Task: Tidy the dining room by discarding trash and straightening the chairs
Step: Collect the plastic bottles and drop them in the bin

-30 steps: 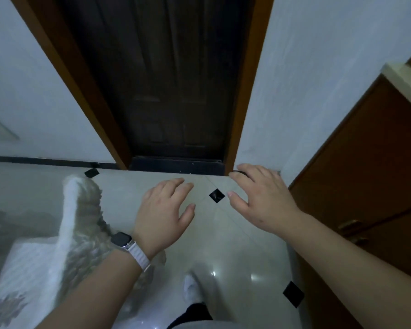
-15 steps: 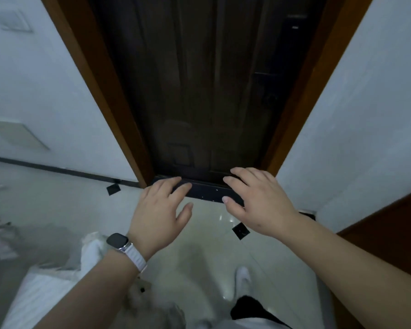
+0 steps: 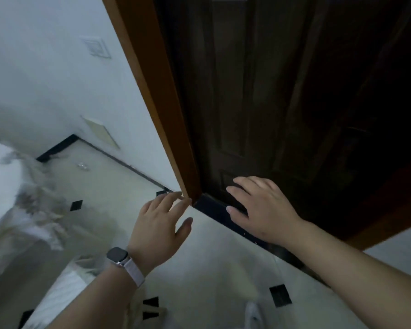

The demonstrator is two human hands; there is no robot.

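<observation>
Tiled floor before a dark door. Left hand and right hand spread, empty. Blurred white drape off left, nearest the left hand.

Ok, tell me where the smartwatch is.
In the head view, lower centre-left: the smartwatch is strapped on just behind the left hand, above the tiled floor.

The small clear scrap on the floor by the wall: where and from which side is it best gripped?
Probably pinch the clear scrap across its edges from above, coming over the floor: it lies low there, with the wall behind.
</observation>
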